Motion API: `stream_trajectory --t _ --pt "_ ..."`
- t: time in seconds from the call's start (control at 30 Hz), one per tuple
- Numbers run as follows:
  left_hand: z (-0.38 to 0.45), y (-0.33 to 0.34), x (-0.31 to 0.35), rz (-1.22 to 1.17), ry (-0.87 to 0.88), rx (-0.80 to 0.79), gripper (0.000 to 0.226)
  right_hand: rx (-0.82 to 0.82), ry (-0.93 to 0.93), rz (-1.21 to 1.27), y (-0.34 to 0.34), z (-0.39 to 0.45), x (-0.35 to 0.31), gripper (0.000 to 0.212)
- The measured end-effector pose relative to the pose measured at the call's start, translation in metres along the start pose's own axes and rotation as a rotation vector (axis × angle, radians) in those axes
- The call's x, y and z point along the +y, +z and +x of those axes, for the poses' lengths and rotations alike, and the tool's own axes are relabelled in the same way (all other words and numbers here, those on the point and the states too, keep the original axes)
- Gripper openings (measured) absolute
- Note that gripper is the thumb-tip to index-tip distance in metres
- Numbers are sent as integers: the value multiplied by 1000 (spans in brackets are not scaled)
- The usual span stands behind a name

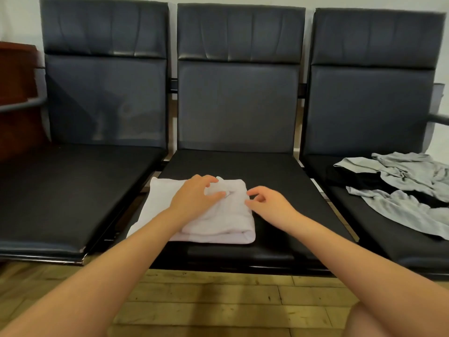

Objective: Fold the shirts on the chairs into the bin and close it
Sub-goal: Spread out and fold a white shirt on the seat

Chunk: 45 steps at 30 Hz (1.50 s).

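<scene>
A white shirt point(218, 222), folded into a thick rectangle, lies on the front of the middle chair seat point(279, 173). My left hand point(196, 195) rests on top of it, and its curled fingers and thumb pinch a small lump of the fabric near the far edge. At the shirt's right edge my right hand point(267, 203) hovers with loosely curled fingers; thumb and forefinger are apart and hold nothing. A crumpled grey shirt point(398, 190) and a black garment point(364, 178) lie heaped on the right chair seat. No bin is in view.
Three dark padded chairs stand in a row against a pale wall; the left seat point(68, 190) has nothing on it. A brown wooden cabinet point(14, 93) stands at far left. Wooden floor point(218, 300) lies in front of the chairs.
</scene>
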<state>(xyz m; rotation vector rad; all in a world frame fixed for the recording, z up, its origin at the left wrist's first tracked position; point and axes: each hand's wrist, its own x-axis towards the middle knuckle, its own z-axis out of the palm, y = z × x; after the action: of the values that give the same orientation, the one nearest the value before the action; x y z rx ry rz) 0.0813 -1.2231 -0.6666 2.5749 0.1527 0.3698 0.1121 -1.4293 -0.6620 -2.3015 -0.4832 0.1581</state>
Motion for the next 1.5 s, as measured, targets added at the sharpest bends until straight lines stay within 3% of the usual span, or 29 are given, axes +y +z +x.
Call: stream_trajectory --t 0.13,0.3,0.47,0.6,0.67,0.73,0.87,1.03,1.13,1.23,1.33,1.5 --pt "8 18 3 212 63 -51 59 -70 -47 -192 11 0 3 46" --pt "22 28 5 187 -29 -10 60 -57 -81 -219 15 -2 2 45" --pt "26 29 5 170 -15 48 29 -73 -72 -215 15 -1 2 45" --pt "35 12 3 -183 -27 206 22 -60 -64 -184 14 -1 3 49" --pt "41 0 -8 -405 -186 271 15 -48 -56 -170 14 -1 3 51" --pt "45 -5 -23 -471 -364 241 23 -35 -39 -139 17 0 1 51" --pt "43 -9 -24 -380 -478 110 40 -4 11 -66 26 1 -3 54" --pt "15 -15 -12 5 -347 -41 55 21 17 -37 30 6 -4 57" --pt "-3 -15 -7 -11 -254 -115 55 18 20 -38 32 6 -6 57" --pt "-16 -11 -4 -159 -137 -2 47 20 17 -41 33 5 -8 57" --pt "-18 -9 0 -249 -170 115 45 30 37 20 34 4 -11 57" --pt "-26 -10 -3 71 -246 -50 59 102 177 362 31 4 -17 53"
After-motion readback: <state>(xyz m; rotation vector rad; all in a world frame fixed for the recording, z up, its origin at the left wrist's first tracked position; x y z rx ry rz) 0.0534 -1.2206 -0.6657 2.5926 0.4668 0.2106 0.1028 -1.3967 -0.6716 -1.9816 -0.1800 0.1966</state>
